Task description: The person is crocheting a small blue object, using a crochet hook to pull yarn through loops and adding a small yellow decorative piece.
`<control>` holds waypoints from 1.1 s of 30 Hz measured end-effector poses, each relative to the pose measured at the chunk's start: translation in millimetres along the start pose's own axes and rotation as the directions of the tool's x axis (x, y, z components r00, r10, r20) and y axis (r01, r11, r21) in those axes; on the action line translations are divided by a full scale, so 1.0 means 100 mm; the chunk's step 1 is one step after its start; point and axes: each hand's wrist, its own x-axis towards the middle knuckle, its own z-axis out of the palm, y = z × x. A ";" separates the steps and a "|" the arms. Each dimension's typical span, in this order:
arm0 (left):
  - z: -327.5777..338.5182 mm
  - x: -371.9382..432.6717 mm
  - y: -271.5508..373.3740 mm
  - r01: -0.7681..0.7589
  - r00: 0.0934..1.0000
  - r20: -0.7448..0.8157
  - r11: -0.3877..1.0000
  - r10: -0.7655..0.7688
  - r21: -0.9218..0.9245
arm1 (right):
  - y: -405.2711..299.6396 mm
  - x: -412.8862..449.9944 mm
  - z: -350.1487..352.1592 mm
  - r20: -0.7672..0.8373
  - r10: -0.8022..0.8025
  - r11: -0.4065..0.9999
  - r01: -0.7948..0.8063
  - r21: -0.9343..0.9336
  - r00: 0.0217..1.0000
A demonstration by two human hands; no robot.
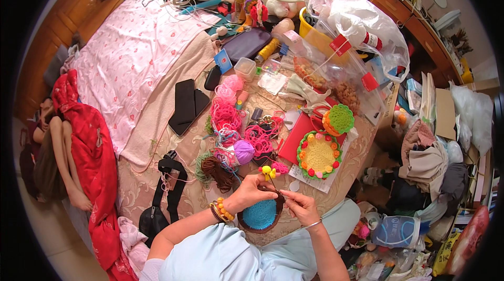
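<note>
A round blue crocheted piece (pixel 260 215) with a brown edge hangs below my two hands, in front of my lap. My left hand (pixel 254 192) pinches its upper brown edge between thumb and fingers. At those fingertips sits a small yellow crocheted flower (pixel 267 171). My right hand (pixel 302 207) meets the brown edge from the right, its thumb and forefinger closed on a thin dark shaft, apparently a crochet hook (pixel 274 185). The fingers hide part of the edge and of the hook. Brown yarn (pixel 218 174) lies just beyond my left hand.
Beyond my hands lie pink yarn (pixel 226 111), a purple yarn ball (pixel 243 151) and black phones (pixel 186 105). A yellow crocheted round (pixel 319 155) rests at right by a green-and-orange crocheted piece (pixel 339 119) and red-handled scissors (pixel 321 113). Another person's legs (pixel 65 163) show at far left.
</note>
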 end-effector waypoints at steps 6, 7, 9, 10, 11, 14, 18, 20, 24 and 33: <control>0.06 -0.05 0.11 -0.109 0.977 -0.059 0.712 0.207 0.693 | -0.05 0.08 0.21 -0.012 0.240 0.838 -0.201 0.506 0.971; 0.05 -0.05 0.07 -0.109 0.976 -0.061 0.711 0.209 0.695 | -0.04 0.08 0.23 -0.011 0.238 0.839 -0.200 0.505 0.971; 0.04 -0.02 0.00 -0.008 0.995 -0.101 0.993 0.020 0.119 | 0.02 0.04 0.27 -0.015 0.246 0.734 -0.176 0.657 0.969; 0.03 -0.03 0.05 0.058 0.997 -0.040 0.990 -0.063 -0.128 | 0.03 0.01 0.29 -0.085 0.187 0.818 -0.107 0.565 0.979; 0.02 -0.02 0.07 0.058 0.997 -0.038 0.990 -0.063 -0.130 | 0.07 -0.01 0.28 -0.087 0.188 0.819 -0.107 0.564 0.978; -0.03 -0.04 0.07 0.219 0.974 0.005 0.941 -0.226 -0.258 | 0.16 -0.06 0.22 -0.328 -0.255 0.953 0.178 -0.247 0.910; -0.05 -0.06 0.09 0.210 0.977 0.034 0.937 -0.209 -0.279 | -0.14 -0.06 0.05 0.010 -0.641 0.464 0.398 -0.791 0.767; -0.04 -0.07 0.16 0.264 0.963 0.043 0.896 -0.267 -0.357 | -0.21 -0.08 0.00 0.087 -0.609 0.381 0.387 -0.839 0.789; -0.02 -0.05 0.09 0.249 0.967 0.028 0.911 -0.254 -0.327 | -0.15 -0.08 -0.14 0.058 -0.536 0.673 0.467 -0.574 0.842; 0.07 -0.04 0.09 -0.301 0.929 -0.011 0.773 0.369 0.559 | -0.04 0.04 0.13 0.080 0.308 0.726 -0.288 0.624 0.948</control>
